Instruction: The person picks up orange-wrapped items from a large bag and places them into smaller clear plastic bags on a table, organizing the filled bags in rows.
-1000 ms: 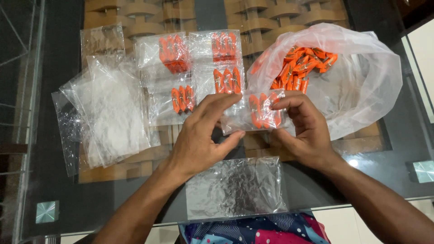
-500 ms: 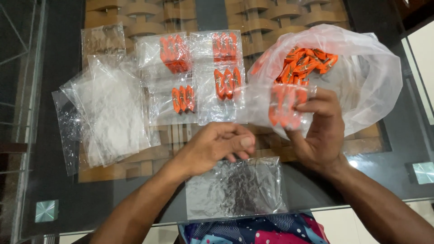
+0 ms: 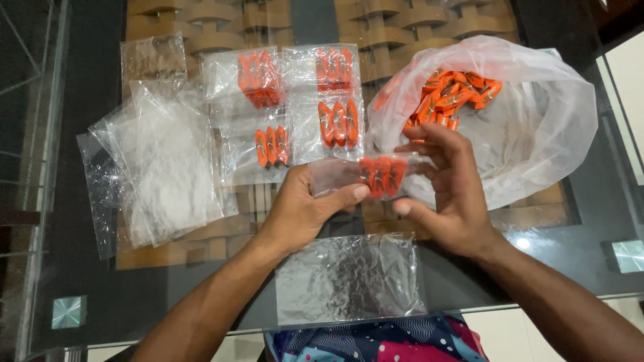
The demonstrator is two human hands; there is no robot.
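head view: small pouch (image 3: 365, 175) of orange pieces now held by both hands, lower than before
left hand (image 3: 302, 208): back on pouch, pinching it
right hand (image 3: 449, 194): fingers grasp its other end

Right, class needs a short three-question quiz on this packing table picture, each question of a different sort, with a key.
1. True or false: both hands hold the same small clear pouch with orange pieces in it.
2. Where is the loose pile of orange pieces? A) in the big clear bag B) on the bare glass table C) in the person's lap
3. Fill in: the stack of empty clear pouches lies to the ___ of the filled pouches.

Key
1. True: the left hand pinches one end, the right hand the other.
2. A
3. left
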